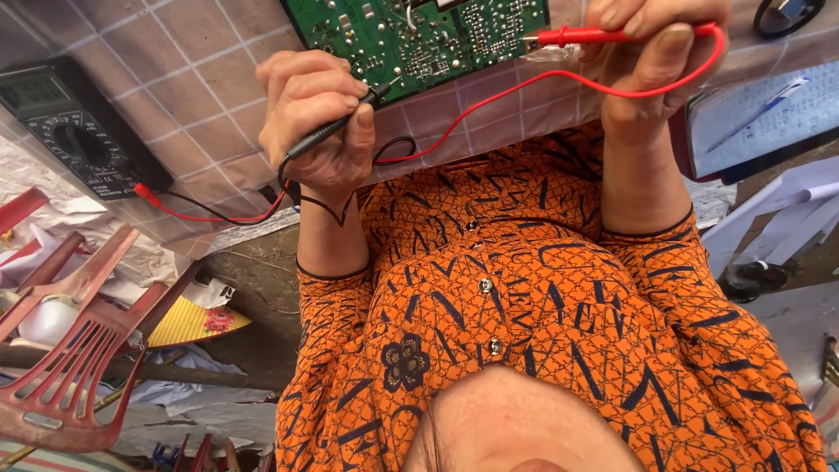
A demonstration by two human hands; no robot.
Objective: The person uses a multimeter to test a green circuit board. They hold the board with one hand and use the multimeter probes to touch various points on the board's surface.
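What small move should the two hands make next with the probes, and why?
Probably hold the left hand steady and ease the red probe in the right hand slightly inward. The black probe tip already rests on the green circuit board, while the red tip sits only at its edge.

table: tiled-pattern cloth (192, 96) | left: red plastic chair (70, 350) | floor: bare dirt (262, 262), scattered papers (175, 393) | light: daylight
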